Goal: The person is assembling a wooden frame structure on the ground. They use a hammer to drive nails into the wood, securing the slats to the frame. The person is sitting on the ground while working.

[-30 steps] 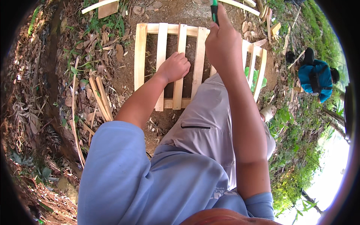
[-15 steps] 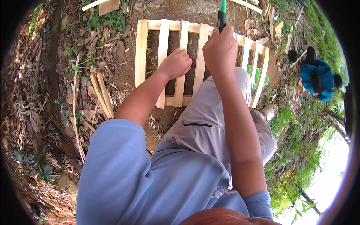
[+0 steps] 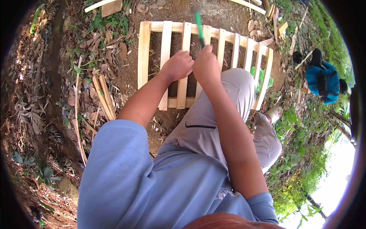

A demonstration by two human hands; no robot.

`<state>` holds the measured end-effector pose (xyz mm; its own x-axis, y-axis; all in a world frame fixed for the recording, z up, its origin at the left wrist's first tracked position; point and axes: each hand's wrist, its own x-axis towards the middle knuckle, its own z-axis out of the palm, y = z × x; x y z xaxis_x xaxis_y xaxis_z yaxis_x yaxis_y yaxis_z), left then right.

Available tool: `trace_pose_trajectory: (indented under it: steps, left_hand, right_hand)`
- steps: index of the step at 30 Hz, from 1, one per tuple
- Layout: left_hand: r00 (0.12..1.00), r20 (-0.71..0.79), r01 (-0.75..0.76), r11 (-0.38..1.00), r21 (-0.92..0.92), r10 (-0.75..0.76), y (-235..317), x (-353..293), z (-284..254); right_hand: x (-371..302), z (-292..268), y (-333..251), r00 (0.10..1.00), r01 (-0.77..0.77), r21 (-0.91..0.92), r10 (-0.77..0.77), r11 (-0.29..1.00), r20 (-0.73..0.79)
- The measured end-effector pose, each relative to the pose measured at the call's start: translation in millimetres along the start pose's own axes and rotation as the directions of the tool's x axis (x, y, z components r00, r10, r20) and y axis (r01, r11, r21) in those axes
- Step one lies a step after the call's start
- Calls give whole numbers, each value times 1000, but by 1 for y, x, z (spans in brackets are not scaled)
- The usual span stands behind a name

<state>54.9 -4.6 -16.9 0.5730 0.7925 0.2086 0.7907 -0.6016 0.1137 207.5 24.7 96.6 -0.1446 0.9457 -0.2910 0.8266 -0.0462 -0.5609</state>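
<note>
A frame of pale wooden slats (image 3: 143,57) lies on the ground before me, its slats nailed or laid across two long rails, the far rail (image 3: 175,26) and the near one. Over the third slat from the left (image 3: 185,42) rests my left hand (image 3: 177,65), its fingers curled closed; what they grip is hidden beneath them. Just right of it, my right hand (image 3: 207,65) is closed round the dark grip of a hammer (image 3: 199,25) with a green shaft. The hammer's head, blurred by motion, points away from me above the far rail.
Loose wood strips (image 3: 103,97) lie on leaf litter at the left. More offcuts (image 3: 281,28) are at the far right. Green plastic (image 3: 263,78) shows under the right-hand slats. A person in a teal top (image 3: 322,79) is off to the right. My knee (image 3: 240,84) overlaps the frame.
My right hand has moved left and nearer to me with the hammer, close beside my left hand. The hammer now tilts leftward. My left hand has barely shifted.
</note>
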Motion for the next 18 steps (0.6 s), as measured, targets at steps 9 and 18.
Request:
trace_pose_trajectory:
  steps: [9, 18]
  left_hand:
    - [999, -35, 35, 999, -31, -36, 0, -5, 10]
    - [999, 20, 34, 995, -92, -32, -2, -1, -1]
  right_hand:
    - [-10, -40, -43, 958, 167, 219, -106, 961, -266]
    - [-3, 14, 6, 999, 41, 75, -39, 996, -30]
